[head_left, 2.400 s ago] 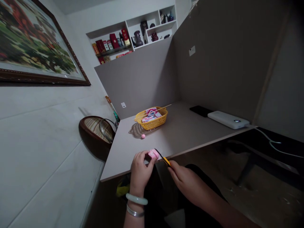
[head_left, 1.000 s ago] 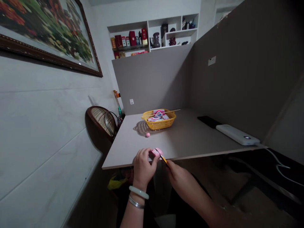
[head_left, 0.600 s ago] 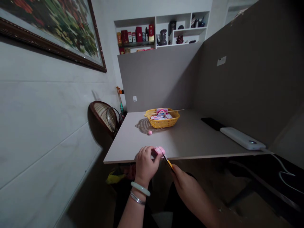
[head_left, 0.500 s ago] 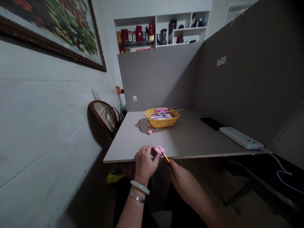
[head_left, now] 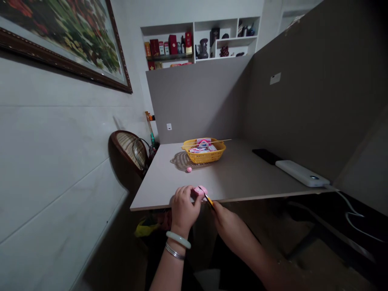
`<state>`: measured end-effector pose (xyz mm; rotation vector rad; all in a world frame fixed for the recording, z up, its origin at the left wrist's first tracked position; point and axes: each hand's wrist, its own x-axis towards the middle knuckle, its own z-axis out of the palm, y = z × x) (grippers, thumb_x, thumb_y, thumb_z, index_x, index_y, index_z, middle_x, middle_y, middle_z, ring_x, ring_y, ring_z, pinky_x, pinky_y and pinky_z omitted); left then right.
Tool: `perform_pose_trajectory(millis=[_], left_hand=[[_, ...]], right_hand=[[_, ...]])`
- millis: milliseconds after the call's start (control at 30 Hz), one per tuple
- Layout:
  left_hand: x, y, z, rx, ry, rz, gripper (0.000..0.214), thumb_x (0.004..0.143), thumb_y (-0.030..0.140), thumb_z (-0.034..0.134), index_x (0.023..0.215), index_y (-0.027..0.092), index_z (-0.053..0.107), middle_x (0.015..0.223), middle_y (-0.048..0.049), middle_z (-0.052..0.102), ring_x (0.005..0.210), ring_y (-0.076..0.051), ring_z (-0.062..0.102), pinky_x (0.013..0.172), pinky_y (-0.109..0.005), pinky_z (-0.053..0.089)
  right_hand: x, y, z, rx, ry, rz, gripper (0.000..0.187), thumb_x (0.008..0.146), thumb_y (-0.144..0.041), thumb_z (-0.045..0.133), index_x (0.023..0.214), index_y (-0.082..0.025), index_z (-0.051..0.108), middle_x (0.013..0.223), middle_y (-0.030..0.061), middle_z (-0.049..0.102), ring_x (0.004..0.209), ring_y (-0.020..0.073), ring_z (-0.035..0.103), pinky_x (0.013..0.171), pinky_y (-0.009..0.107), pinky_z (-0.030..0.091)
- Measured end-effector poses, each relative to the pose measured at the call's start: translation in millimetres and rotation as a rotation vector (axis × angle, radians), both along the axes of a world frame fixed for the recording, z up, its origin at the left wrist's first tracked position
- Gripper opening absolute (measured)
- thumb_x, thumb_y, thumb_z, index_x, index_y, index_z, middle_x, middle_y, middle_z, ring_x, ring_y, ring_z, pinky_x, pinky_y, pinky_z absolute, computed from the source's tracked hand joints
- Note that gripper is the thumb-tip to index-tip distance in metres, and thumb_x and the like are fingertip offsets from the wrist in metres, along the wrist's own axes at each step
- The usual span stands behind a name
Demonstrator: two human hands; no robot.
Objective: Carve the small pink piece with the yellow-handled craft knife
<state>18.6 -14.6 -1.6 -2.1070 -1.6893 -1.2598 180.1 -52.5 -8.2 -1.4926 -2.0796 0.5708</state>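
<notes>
At the table's front edge my left hand (head_left: 184, 205) is closed around a soft-looking pink lump (head_left: 202, 190), its thumb and fingers pressing the near and left sides. My right hand (head_left: 224, 218) grips a yellow-handled knife (head_left: 209, 201), whose thin dark blade lies against the top of the lump. Whether the blade has sunk in is too small to tell. Farther back on the table sits a small pink ball (head_left: 189, 169), apart from both hands. My left wrist wears a pale bangle and silver ones.
A yellow basket (head_left: 206, 157) holds several pink-and-white packets, with a thin stick (head_left: 216, 141) across its rim. On the right lie a black flat object (head_left: 265, 155) and a white power bank (head_left: 303, 173) with a cable. Grey partitions (head_left: 197, 101) border the table (head_left: 151, 182).
The view has shifted slightly, so the scene sits a little farther left. Both hands keep their holds on the pink lump and the knife, with hardly any visible movement.
</notes>
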Motion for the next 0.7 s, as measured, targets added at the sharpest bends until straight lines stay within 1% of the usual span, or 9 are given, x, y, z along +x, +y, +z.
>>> perform_pose_trajectory(millis=[100,200,300,433,533,600,700], left_hand=[[0,0,0.0,-0.006,0.003,0.007,0.015,0.085,0.035,0.058,0.092,0.021,0.058,0.091,-0.0050,0.063,0.090,-0.021,0.057,0.077,-0.034,0.045],[0,0,-0.9,-0.029,-0.003,-0.014,0.015,0.084,0.035,0.059,0.092,0.021,0.057,0.092,-0.0048,0.063,0.091,-0.021,0.057,0.078,-0.034,0.045],[0,1,-1.7,-0.028,-0.019,-0.024,0.016,0.084,0.035,0.060,0.092,0.022,0.057,0.092,-0.0048,0.063,0.091,-0.021,0.057,0.078,-0.034,0.045],[-1,2,-3.2,-0.015,-0.016,-0.013,0.016,0.085,0.036,0.057,0.092,0.021,0.057,0.092,-0.0052,0.062,0.090,-0.021,0.057,0.077,-0.034,0.045],[-1,2,-3.6,-0.013,-0.015,-0.007,0.016,0.085,0.035,0.058,0.092,0.021,0.057,0.092,-0.0049,0.062,0.091,-0.021,0.057,0.078,-0.034,0.045],[-1,1,-3.3,-0.014,-0.010,-0.012,0.016,0.084,0.035,0.059,0.092,0.021,0.057,0.092,-0.0045,0.062,0.090,-0.021,0.057,0.078,-0.034,0.045],[-1,2,-3.0,-0.005,-0.003,-0.019,0.016,0.084,0.036,0.060,0.092,0.022,0.058,0.090,-0.0042,0.062,0.087,-0.020,0.057,0.075,-0.032,0.046]], right_hand=[[3,-4,-2.5,0.003,0.024,0.023,0.029,0.096,-0.028,0.025,0.102,-0.020,0.052,0.095,0.0082,0.068,0.087,0.0191,0.065,0.069,0.024,0.039],[7,-13,-7.2,-0.026,0.032,0.001,0.029,0.096,-0.029,0.024,0.098,-0.021,0.052,0.094,0.0077,0.068,0.085,0.0194,0.065,0.069,0.025,0.039],[5,-11,-3.7,-0.037,0.016,-0.009,0.029,0.096,-0.028,0.025,0.100,-0.021,0.052,0.094,0.0080,0.068,0.086,0.0194,0.066,0.068,0.024,0.039],[-2,-2,2.5,-0.011,-0.002,0.005,0.027,0.096,-0.026,0.027,0.102,-0.020,0.052,0.094,0.0089,0.068,0.088,0.0188,0.066,0.069,0.023,0.039],[0,-8,-1.0,-0.011,0.019,0.015,0.028,0.096,-0.025,0.026,0.101,-0.020,0.053,0.095,0.0080,0.068,0.087,0.0184,0.066,0.068,0.023,0.039],[2,-13,-2.8,-0.018,0.016,-0.004,0.029,0.096,-0.026,0.025,0.100,-0.020,0.053,0.093,0.0077,0.068,0.084,0.0184,0.066,0.066,0.023,0.038],[1,-11,2.1,-0.022,-0.014,-0.023,0.029,0.096,-0.024,0.025,0.101,-0.019,0.053,0.093,0.0086,0.069,0.084,0.0183,0.066,0.065,0.023,0.037]])
